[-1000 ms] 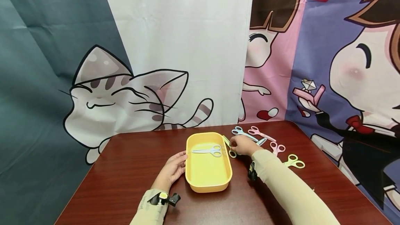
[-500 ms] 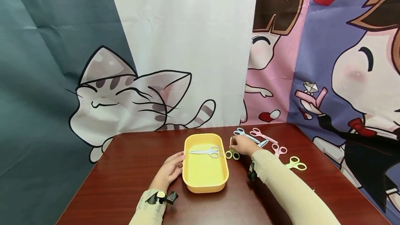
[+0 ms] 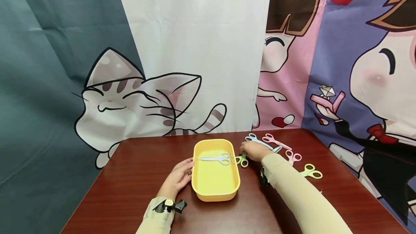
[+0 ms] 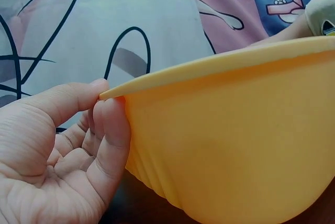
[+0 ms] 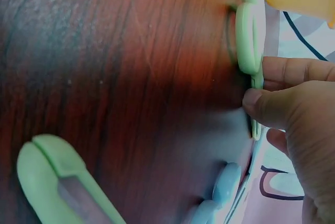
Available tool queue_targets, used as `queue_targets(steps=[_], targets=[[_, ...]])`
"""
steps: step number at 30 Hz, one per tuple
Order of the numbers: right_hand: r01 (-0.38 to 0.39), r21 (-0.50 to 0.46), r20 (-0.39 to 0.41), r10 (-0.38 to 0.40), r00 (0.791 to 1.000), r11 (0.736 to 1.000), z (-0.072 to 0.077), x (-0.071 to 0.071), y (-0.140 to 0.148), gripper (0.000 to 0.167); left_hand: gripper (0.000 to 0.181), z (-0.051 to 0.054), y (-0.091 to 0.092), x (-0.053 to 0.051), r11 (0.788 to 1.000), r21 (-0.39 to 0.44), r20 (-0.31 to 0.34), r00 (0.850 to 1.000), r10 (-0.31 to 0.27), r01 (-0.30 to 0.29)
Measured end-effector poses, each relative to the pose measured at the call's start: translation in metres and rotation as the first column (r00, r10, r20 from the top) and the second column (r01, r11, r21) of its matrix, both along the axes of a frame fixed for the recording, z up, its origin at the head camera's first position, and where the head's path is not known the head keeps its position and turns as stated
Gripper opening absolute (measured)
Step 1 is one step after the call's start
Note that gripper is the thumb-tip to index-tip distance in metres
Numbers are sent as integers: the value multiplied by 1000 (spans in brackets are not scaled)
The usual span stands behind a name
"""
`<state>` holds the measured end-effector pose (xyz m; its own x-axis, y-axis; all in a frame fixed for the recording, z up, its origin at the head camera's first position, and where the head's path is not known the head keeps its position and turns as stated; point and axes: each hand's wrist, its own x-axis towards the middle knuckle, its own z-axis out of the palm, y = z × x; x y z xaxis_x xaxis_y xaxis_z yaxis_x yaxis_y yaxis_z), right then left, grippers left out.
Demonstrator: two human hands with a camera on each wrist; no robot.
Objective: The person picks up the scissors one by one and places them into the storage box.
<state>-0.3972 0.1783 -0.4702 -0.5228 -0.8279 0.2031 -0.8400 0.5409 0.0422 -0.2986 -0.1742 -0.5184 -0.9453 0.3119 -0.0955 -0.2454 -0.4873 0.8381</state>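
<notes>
My left hand pinches the left rim of a yellow plastic tray between thumb and fingers, as the left wrist view shows. White scissors lie inside the tray. Just right of the tray, my right hand pinches green scissors by the part below their handles. In the right wrist view the thumb and a finger sit on either side of these green scissors. Their blades are partly hidden by the hand in the head view.
Around my right hand lie blue scissors, pink scissors, a second pink pair and other green scissors. A light-blue piece shows beside the hand. A cartoon-printed cloth hangs behind the wooden table.
The green scissors beside the tray have turned, their handles now toward me and my right hand over the blades. My left hand stays on the tray rim. The head view has shifted slightly.
</notes>
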Motion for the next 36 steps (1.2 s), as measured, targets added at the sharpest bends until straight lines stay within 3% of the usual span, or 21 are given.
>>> queue_targets(steps=[8,14,19,24,29,36], targets=[[12,13,23,-12,1000,1000,1,0,0,27,18,-1,1,1,1000,27,9,1000,-4,4],[100,9,59,-100,993,995,5,-11,8,26,21,2,2,2,999,39,-8,1000,-2,2],[165,-88,97,-157,983,982,22,-17,19,26,21,7,1,4,998,50,-5,999,-34,34],[220,-143,122,-203,972,965,41,-16,14,21,23,0,1,1,999,51,11,1000,-18,17],[195,-175,136,-173,976,965,56,-11,-6,15,28,-1,2,1,999,44,10,1000,-11,10],[82,-147,64,-73,995,986,69,7,-50,11,27,1,3,3,999,32,8,1000,0,0]])
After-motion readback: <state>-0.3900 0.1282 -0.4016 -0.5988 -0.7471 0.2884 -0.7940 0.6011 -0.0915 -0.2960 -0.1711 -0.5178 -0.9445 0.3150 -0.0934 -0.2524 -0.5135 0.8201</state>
